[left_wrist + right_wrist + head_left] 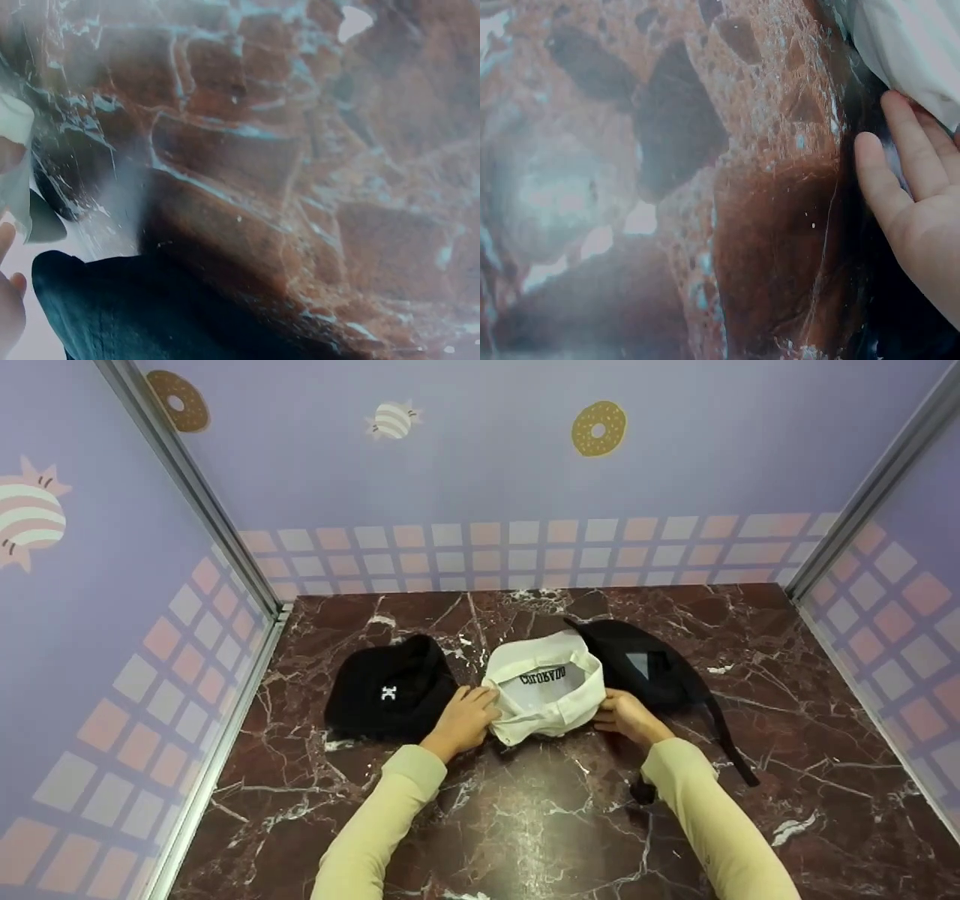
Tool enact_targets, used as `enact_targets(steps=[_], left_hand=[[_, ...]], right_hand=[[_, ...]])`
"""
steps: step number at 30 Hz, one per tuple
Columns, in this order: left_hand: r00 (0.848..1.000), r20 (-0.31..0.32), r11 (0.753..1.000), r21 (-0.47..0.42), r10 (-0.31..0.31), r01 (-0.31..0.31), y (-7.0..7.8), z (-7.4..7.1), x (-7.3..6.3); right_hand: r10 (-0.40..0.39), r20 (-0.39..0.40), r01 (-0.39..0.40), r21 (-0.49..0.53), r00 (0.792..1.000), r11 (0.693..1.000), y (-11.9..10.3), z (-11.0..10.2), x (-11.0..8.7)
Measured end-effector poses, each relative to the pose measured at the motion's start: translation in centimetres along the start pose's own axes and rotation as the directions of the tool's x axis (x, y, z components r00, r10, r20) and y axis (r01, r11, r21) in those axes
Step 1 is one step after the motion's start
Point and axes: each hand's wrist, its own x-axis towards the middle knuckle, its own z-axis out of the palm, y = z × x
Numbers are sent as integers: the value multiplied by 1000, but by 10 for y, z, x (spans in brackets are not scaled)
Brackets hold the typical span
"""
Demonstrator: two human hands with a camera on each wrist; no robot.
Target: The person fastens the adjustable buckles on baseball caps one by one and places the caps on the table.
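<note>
"What could go wrong?"

"Between the black cap [390, 690] at left and black hat [637, 664] at right, my left hand [465, 718] and right hand [631, 716] pinch the white cap [546, 688]. One slack finger could drop it; my right cuff [679, 765] might snag the strap [727, 735]."

White-veined dark red marbled surface [525, 840], black cap [375, 709] at left, black hat [675, 682] at right, white cap [551, 690] between them.

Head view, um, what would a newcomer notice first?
The white COLORADO cap stands out first, on the red marbled surface between the left hand and right hand. A black cap with a white emblem lies to its left, a black hat with a trailing strap to its right.
</note>
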Motion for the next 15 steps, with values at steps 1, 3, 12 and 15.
enact_targets(steps=[1,3,12,15], left_hand=[[1000,-20,1000,3,1,-1,0,0,0],[999,-44,1000,-3,-7,7,0,1,0],[994,-87,992,-108,-67,58,-1,-3,5],[985,-154,991,-123,-71,52,-2,-3,6]], right_hand=[[13,13,-13,-14,1000,1000,-1,0,-1],[37,41,-35,-60,998,998,-5,1,-4],[125,64,-88,-410,990,908,-50,7,-29],[63,8,-49,-535,998,844,-66,11,-34]])
